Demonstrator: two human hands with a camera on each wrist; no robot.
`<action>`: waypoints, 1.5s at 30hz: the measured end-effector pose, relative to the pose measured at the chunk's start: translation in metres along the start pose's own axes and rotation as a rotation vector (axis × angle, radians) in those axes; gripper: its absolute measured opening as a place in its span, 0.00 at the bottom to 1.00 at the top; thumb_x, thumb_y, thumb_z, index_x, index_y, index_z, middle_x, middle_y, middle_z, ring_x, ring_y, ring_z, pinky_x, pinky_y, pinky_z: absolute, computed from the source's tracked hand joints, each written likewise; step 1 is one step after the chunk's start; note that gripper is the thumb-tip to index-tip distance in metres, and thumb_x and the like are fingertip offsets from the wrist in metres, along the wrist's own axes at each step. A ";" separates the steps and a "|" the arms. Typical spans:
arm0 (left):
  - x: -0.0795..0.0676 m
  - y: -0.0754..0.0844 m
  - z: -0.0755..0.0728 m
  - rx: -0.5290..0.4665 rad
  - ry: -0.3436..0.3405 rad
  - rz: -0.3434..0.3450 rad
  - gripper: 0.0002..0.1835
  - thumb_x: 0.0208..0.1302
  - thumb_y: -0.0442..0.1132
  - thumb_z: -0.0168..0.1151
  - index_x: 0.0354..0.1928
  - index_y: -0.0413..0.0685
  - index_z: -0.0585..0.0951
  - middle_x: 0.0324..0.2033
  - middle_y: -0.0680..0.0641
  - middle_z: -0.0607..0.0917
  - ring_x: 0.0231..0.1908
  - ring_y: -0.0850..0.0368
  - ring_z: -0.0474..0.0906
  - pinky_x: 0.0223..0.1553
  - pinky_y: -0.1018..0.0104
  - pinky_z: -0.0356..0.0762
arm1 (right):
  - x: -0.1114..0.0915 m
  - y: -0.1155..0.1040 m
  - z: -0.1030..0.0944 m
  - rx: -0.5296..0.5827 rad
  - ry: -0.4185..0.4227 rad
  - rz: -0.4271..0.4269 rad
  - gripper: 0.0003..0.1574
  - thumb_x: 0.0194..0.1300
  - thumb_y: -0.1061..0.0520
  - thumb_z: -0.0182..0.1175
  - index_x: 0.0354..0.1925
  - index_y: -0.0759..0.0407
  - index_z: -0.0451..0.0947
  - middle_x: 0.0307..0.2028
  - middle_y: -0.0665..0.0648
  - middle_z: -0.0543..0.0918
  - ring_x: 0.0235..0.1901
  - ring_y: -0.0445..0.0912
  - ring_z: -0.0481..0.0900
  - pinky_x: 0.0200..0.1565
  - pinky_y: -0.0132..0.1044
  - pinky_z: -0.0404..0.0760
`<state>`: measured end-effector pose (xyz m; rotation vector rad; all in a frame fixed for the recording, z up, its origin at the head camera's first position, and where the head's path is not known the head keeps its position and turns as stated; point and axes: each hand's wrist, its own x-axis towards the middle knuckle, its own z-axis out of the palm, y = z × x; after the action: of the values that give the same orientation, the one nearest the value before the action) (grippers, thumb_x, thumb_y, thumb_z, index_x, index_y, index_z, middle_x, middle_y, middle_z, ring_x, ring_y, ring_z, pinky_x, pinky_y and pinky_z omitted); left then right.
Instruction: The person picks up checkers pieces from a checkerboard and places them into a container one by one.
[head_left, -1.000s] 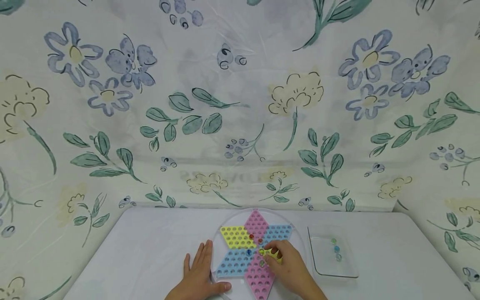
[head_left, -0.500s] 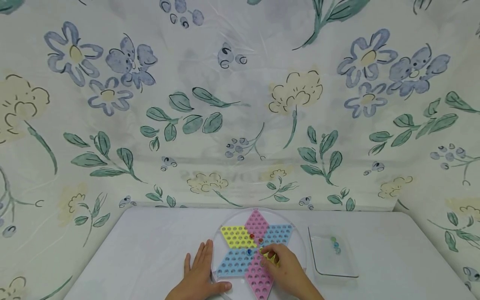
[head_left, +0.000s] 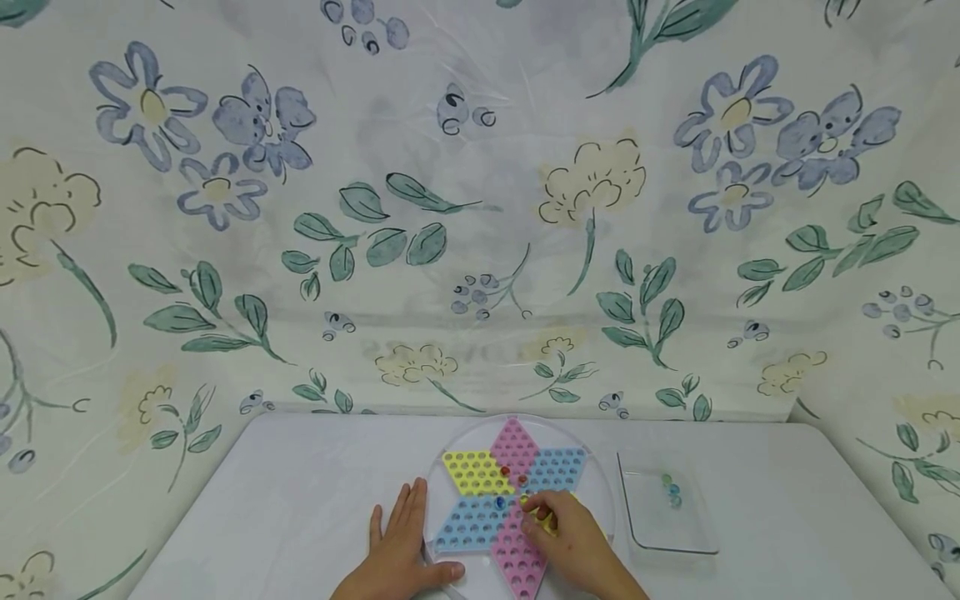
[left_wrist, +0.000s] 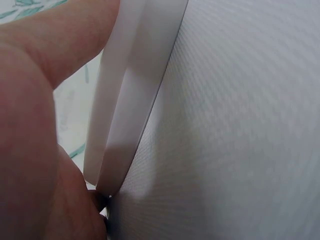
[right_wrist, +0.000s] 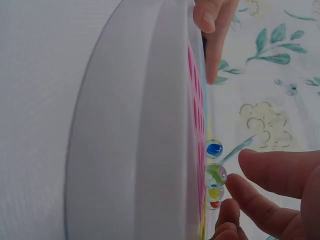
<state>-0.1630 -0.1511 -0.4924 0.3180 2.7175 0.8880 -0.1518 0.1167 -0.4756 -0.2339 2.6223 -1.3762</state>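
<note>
A Chinese checkers board (head_left: 597, 533) with a pink, yellow and blue star lies on the table. My left hand (head_left: 397, 546) rests along its left side, fingers straight, thumb by the near rim (left_wrist: 125, 100). My right hand (head_left: 566, 533) is over the board's middle, fingertips right at a yellow marble (head_left: 524, 499). In the right wrist view, thumb and index finger stand apart beside a green-swirled marble (right_wrist: 215, 176); a blue marble (right_wrist: 214, 149) and a red marble (right_wrist: 215, 204) sit close by. Two red marbles (head_left: 522, 481) and a blue one show near the centre in the head view.
To the right of the board is a clear tray (head_left: 671, 551) holding a green marble (head_left: 666, 480), a blue marble (head_left: 673, 490) and a pale clear one. The white table (head_left: 315, 483) ends at a flowered cloth (head_left: 480, 200) behind.
My right hand has shifted slightly left, its fingers now covering the green marble on the board. Marbles in the tray have drawn closer together. The left hand stays in place.
</note>
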 end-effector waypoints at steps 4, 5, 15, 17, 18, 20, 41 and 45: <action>0.000 0.000 0.000 -0.013 -0.006 -0.003 0.73 0.46 0.68 0.74 0.76 0.27 0.44 0.77 0.28 0.46 0.76 0.30 0.36 0.68 0.29 0.22 | 0.001 -0.001 -0.001 -0.024 -0.022 0.008 0.13 0.64 0.56 0.64 0.47 0.56 0.81 0.37 0.52 0.73 0.37 0.46 0.69 0.36 0.37 0.71; 0.000 0.000 0.000 -0.017 -0.007 -0.003 0.73 0.46 0.68 0.74 0.76 0.27 0.44 0.77 0.28 0.46 0.76 0.30 0.36 0.68 0.29 0.22 | 0.001 -0.001 -0.001 -0.029 -0.025 0.010 0.13 0.64 0.57 0.65 0.47 0.56 0.81 0.37 0.52 0.73 0.37 0.46 0.69 0.36 0.38 0.71; -0.001 0.001 -0.001 -0.024 -0.007 0.005 0.72 0.47 0.68 0.74 0.76 0.26 0.44 0.76 0.28 0.45 0.76 0.30 0.35 0.68 0.29 0.21 | 0.001 0.001 0.002 -0.093 -0.021 0.015 0.13 0.64 0.55 0.66 0.47 0.54 0.81 0.38 0.51 0.73 0.38 0.46 0.69 0.37 0.38 0.72; -0.001 0.001 -0.001 -0.022 -0.009 0.003 0.72 0.47 0.68 0.74 0.76 0.26 0.44 0.76 0.28 0.45 0.76 0.30 0.35 0.68 0.29 0.21 | 0.001 0.001 0.003 -0.108 -0.016 0.016 0.13 0.64 0.55 0.66 0.47 0.54 0.81 0.38 0.51 0.73 0.38 0.45 0.69 0.38 0.38 0.73; -0.001 0.001 -0.001 -0.021 -0.011 0.001 0.72 0.47 0.68 0.74 0.76 0.26 0.44 0.76 0.28 0.45 0.76 0.30 0.35 0.68 0.29 0.21 | 0.001 0.001 0.003 -0.113 -0.013 0.021 0.13 0.64 0.55 0.67 0.47 0.54 0.81 0.38 0.51 0.73 0.38 0.45 0.69 0.38 0.38 0.73; -0.001 0.001 -0.001 -0.019 -0.016 -0.004 0.73 0.47 0.69 0.73 0.76 0.26 0.44 0.77 0.28 0.45 0.76 0.30 0.35 0.68 0.29 0.21 | 0.002 0.001 0.003 -0.124 -0.007 0.026 0.13 0.64 0.55 0.67 0.47 0.54 0.81 0.38 0.50 0.73 0.38 0.45 0.70 0.38 0.38 0.74; -0.001 0.001 0.000 -0.020 -0.007 0.003 0.73 0.46 0.68 0.74 0.76 0.26 0.44 0.77 0.28 0.45 0.76 0.30 0.35 0.68 0.29 0.21 | 0.003 -0.001 0.007 -0.135 0.023 0.060 0.08 0.65 0.59 0.65 0.43 0.54 0.81 0.37 0.51 0.72 0.38 0.45 0.70 0.40 0.40 0.77; -0.001 0.000 0.000 -0.013 -0.012 -0.008 0.73 0.46 0.69 0.74 0.76 0.26 0.44 0.77 0.28 0.45 0.76 0.30 0.35 0.68 0.29 0.21 | 0.001 0.000 0.006 -0.133 0.023 0.022 0.07 0.66 0.59 0.65 0.43 0.55 0.81 0.37 0.50 0.72 0.38 0.44 0.70 0.39 0.39 0.76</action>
<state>-0.1621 -0.1512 -0.4917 0.3082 2.6989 0.8984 -0.1516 0.1114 -0.4794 -0.2064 2.7297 -1.2059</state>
